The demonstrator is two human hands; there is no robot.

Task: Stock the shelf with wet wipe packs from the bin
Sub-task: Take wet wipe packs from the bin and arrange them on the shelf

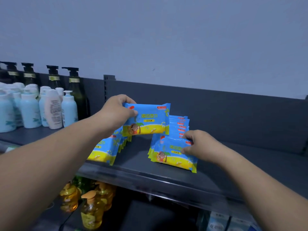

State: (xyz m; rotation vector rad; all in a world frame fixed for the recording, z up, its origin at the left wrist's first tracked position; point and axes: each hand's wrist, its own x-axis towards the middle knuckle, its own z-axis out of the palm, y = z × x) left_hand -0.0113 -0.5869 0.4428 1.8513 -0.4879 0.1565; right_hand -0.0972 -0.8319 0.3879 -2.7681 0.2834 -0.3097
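Observation:
My left hand (117, 110) pinches the left edge of a blue-and-yellow wet wipe pack (149, 120), holding it upright above the dark grey shelf (133, 157). Below it a left row of packs (106, 149) leans on the shelf, partly hidden by my left forearm. My right hand (198, 144) grips the upper right corner of the front pack in the right row of packs (173, 152), which stands in a file reaching back. The bin is out of sight.
Pale blue and white lotion bottles (30, 110) and dark pump bottles (74, 84) fill the shelf's left part. Yellow pump bottles (91, 209) stand on the lower shelf, boxes (221, 222) at the bottom right. The shelf's back panel (233, 114) rises behind the packs.

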